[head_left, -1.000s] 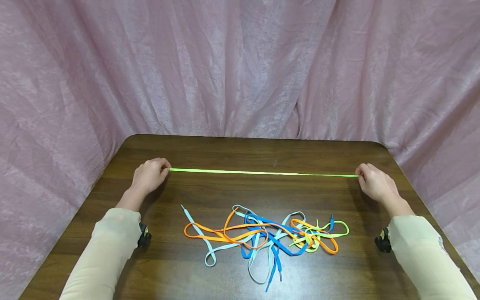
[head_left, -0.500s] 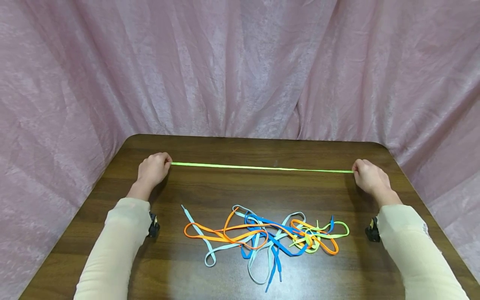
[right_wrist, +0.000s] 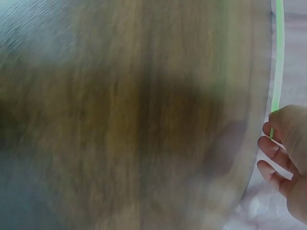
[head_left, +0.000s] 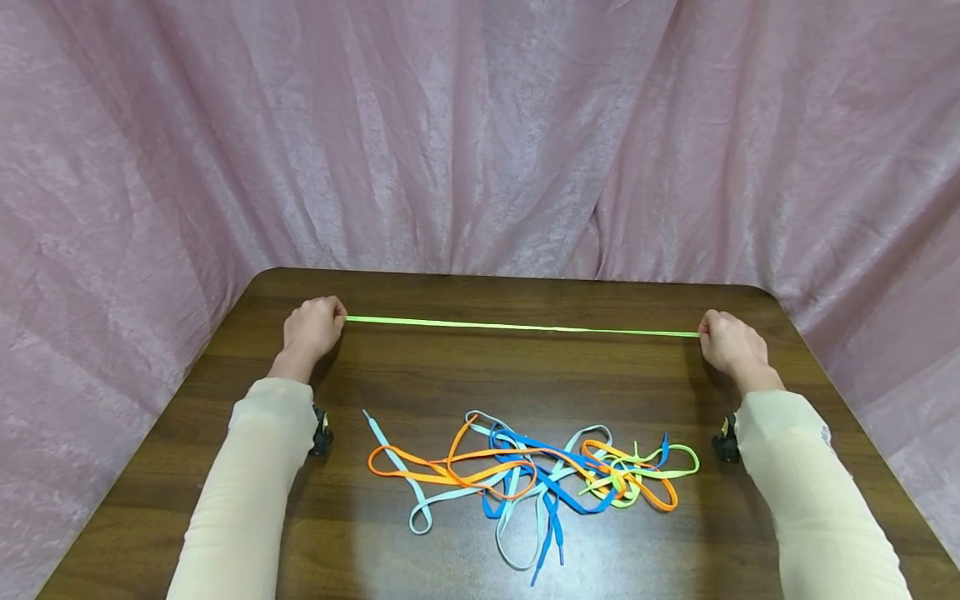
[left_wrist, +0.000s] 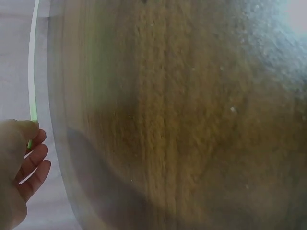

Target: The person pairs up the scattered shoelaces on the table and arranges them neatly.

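Observation:
A yellow-green shoelace (head_left: pixel 517 326) stretches nearly straight across the far part of the table, above its surface. My left hand (head_left: pixel 313 327) pinches one end between thumb and forefinger; in the left wrist view a short tip of the shoelace (left_wrist: pixel 32 86) pokes out below the thumb. At the other end my right hand (head_left: pixel 731 342) pinches it the same way, and the right wrist view shows the tip of the shoelace (right_wrist: pixel 278 62) past the thumb. Nearer to me lies a loose tangle of an orange shoelace (head_left: pixel 420 477), a blue shoelace (head_left: pixel 555 475), a pale blue shoelace (head_left: pixel 442 495) and another yellow-green shoelace (head_left: pixel 678 472).
The brown wooden table (head_left: pixel 420 375) has rounded far corners. A pink velvety curtain (head_left: pixel 480 142) hangs behind it and at both sides. Light glares off the table's near middle.
Both hands have moved away from me toward the far edge and slightly closer together, carrying the stretched yellow-green shoelace. The tangled shoelaces have stayed in place.

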